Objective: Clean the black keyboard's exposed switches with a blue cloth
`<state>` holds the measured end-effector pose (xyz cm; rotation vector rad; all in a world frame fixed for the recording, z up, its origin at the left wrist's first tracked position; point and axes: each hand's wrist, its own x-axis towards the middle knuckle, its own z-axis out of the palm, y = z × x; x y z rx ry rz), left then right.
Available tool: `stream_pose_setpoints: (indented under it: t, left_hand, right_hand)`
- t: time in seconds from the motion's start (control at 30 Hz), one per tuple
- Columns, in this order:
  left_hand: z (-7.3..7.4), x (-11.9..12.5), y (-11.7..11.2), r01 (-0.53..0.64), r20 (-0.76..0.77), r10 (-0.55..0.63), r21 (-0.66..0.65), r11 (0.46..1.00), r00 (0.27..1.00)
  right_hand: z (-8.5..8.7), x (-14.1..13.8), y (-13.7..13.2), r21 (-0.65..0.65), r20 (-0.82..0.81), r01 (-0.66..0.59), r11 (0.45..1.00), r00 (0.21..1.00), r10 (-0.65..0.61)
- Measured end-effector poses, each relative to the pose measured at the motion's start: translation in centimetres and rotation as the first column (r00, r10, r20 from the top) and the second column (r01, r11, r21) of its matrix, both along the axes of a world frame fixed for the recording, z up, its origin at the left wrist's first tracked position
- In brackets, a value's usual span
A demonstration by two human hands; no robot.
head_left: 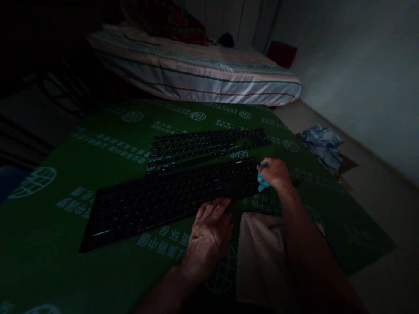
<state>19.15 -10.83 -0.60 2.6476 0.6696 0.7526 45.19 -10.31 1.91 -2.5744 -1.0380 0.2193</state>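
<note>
Fingers (267, 171) of the right hand (277, 172) pinch cloth (262, 181) at the keyboard's (153, 200) right end; left hand (209, 229), fingers extended, touches its near edge. Loose keys (193, 143) lie beyond it. Wiping seems in hand; next stroke needs keyboard steady.

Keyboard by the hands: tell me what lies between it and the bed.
In the head view, rows of black keys lie on the green printed surface between the keyboard and the bed.

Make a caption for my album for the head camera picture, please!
Right hand with a crumpled blue cloth and left hand at a black keyboard, loose keycaps in rows beyond.
</note>
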Motion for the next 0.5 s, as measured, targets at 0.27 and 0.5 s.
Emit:
stream_pose_setpoints:
  t: [0.27, 0.5]
  left_hand:
    - [0.44, -0.13, 0.02, 0.004, -0.013, -0.004, 0.007, 1.000, 1.000]
    - [0.18, -0.11, 0.00, -0.001, -0.010, 0.001, 0.011, 1.000, 1.000]
  right_hand:
    - [0.38, -0.42, -0.19, -0.044, 0.009, -0.014, 0.999, 1.000, 0.015]
    - [0.62, -0.73, -0.13, -0.044, 0.032, -0.016, 0.999, 0.999, 0.017]
